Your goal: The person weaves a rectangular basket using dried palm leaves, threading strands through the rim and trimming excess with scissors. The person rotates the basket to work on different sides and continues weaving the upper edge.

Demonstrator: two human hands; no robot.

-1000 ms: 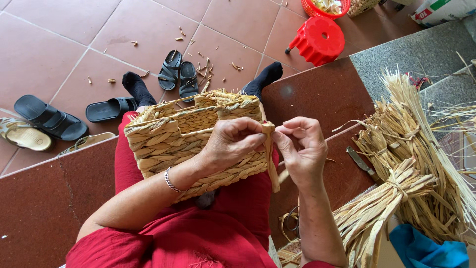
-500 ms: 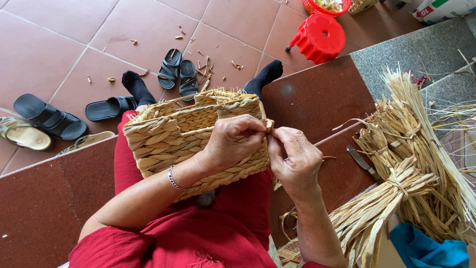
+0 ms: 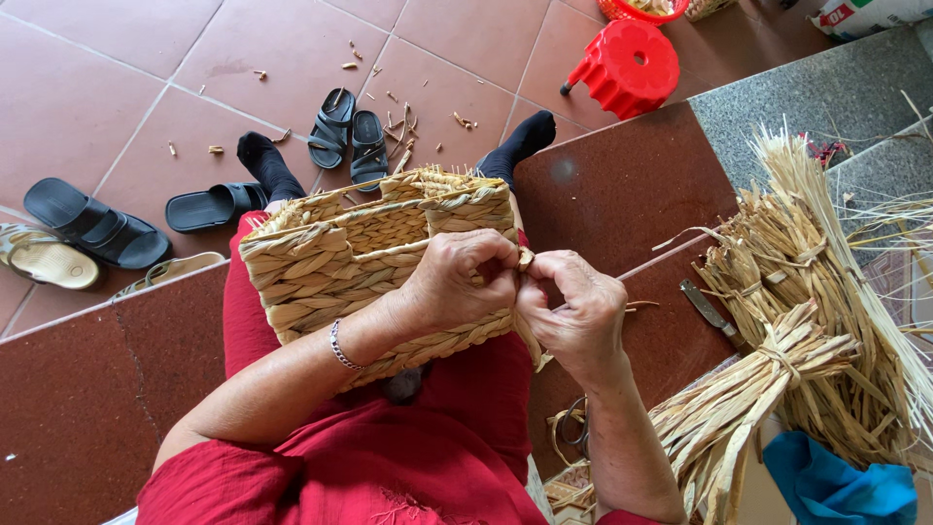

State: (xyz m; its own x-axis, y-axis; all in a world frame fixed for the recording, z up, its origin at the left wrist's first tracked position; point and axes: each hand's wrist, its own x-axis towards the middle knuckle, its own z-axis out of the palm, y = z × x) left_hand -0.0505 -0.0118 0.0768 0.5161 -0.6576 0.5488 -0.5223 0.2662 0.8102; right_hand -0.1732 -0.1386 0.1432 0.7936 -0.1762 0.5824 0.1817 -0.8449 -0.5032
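Head view: both hands' grip pinches basket [image 3: 374,262] corner.

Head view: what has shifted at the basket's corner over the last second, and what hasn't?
The right hand has closed in from slightly apart to meet the left hand at the woven basket's right corner, both pinching the straw strand there. The left hand's grip on the basket is unchanged. Basket on the lap, straw bundles, sandals and red stool stayed put.
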